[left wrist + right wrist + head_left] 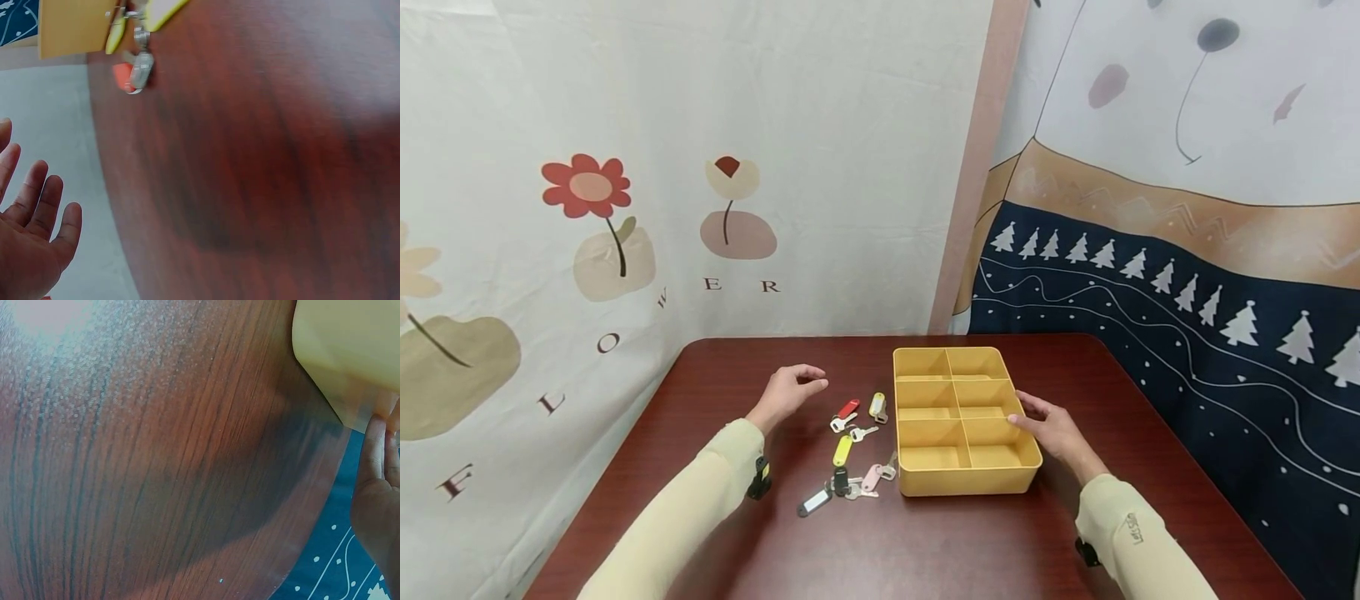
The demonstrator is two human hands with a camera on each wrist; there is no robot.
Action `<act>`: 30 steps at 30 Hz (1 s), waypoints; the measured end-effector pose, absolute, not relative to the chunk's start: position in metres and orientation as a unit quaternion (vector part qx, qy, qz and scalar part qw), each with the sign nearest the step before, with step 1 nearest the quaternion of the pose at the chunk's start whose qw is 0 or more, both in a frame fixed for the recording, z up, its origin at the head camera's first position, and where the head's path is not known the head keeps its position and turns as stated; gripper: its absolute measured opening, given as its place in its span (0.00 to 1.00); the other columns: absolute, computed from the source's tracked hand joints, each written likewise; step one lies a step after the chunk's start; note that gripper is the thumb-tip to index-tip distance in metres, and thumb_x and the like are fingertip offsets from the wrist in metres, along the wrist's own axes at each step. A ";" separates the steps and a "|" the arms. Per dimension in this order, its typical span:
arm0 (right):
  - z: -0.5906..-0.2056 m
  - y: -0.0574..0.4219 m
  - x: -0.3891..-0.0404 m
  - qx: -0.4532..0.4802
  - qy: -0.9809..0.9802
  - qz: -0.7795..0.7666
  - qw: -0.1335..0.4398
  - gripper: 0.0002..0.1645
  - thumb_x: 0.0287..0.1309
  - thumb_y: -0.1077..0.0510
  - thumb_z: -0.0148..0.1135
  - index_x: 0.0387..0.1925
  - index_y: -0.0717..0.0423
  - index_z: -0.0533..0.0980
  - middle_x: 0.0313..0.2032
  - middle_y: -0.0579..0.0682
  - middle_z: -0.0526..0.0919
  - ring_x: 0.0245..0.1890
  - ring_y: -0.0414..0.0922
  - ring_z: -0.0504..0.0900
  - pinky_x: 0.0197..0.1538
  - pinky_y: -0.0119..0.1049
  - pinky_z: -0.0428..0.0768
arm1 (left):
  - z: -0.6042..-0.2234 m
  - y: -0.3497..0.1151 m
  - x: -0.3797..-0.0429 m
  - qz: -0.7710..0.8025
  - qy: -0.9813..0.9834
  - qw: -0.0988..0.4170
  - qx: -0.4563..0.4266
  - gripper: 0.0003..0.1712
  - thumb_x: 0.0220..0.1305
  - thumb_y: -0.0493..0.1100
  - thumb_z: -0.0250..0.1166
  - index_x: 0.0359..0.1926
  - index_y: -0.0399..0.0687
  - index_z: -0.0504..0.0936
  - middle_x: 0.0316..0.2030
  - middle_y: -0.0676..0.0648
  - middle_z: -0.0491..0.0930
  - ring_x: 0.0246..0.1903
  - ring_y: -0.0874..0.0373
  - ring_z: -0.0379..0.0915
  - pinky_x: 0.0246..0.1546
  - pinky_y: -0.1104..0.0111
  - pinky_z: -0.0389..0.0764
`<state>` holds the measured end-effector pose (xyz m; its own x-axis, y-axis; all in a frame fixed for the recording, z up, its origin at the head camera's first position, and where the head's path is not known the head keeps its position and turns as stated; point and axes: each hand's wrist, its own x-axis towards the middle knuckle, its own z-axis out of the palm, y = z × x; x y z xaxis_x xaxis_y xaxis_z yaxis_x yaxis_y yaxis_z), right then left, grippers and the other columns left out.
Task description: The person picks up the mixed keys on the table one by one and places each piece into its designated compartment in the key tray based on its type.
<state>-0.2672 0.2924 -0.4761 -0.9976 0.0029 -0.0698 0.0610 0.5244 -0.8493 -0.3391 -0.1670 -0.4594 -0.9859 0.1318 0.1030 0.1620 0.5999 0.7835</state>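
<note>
A yellow divided box (967, 482) with six compartments stands on the table. My right hand (1051, 429) holds its right wall, thumb over the rim and fingers along the outside. In the right wrist view, fingers (374, 450) lie against the box's side. My left hand (788, 392) hovers over the table left of the keys, fingers relaxed and holding nothing. Nearest to it lies a key with a red tag (848, 408). Beside that are yellow tags (842, 451) with keys. Closer to me lie a pink tag (872, 477) and a dark grey tag (815, 502) with keys.
The keys lie in a loose group along the left side of the box, on a dark red wooden table (955, 550). Printed cloths hang behind it, a white flower cloth (820, 167) and a dark blue tree cloth (1150, 333) at the right.
</note>
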 end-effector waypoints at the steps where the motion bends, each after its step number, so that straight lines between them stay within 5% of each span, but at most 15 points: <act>1: -0.476 0.292 -0.267 0.018 0.873 -0.487 0.029 0.37 0.67 0.54 0.63 0.72 0.59 0.62 0.64 0.66 0.71 0.61 0.59 0.71 0.61 0.53 0.72 | -0.462 -0.167 -0.338 -0.437 -0.895 0.019 -0.085 0.18 0.66 0.45 0.67 0.52 0.40 0.83 0.48 0.41 0.82 0.46 0.47 0.76 0.45 0.57 0.77; 16: -0.475 0.292 -0.267 0.017 0.871 -0.490 0.026 0.37 0.66 0.54 0.64 0.72 0.60 0.63 0.64 0.66 0.71 0.61 0.59 0.72 0.60 0.52 0.73 | -0.489 -0.162 -0.326 -0.420 -0.905 0.001 -0.071 0.13 0.63 0.41 0.70 0.47 0.42 0.86 0.45 0.43 0.84 0.44 0.48 0.76 0.50 0.54 0.76; 30: -0.475 0.292 -0.266 0.028 0.869 -0.493 0.036 0.39 0.66 0.51 0.64 0.73 0.58 0.62 0.65 0.66 0.70 0.62 0.59 0.71 0.62 0.54 0.70 | -0.502 -0.156 -0.325 -0.417 -0.906 -0.005 -0.072 0.11 0.61 0.40 0.71 0.44 0.40 0.86 0.36 0.47 0.83 0.30 0.55 0.72 0.31 0.66 0.73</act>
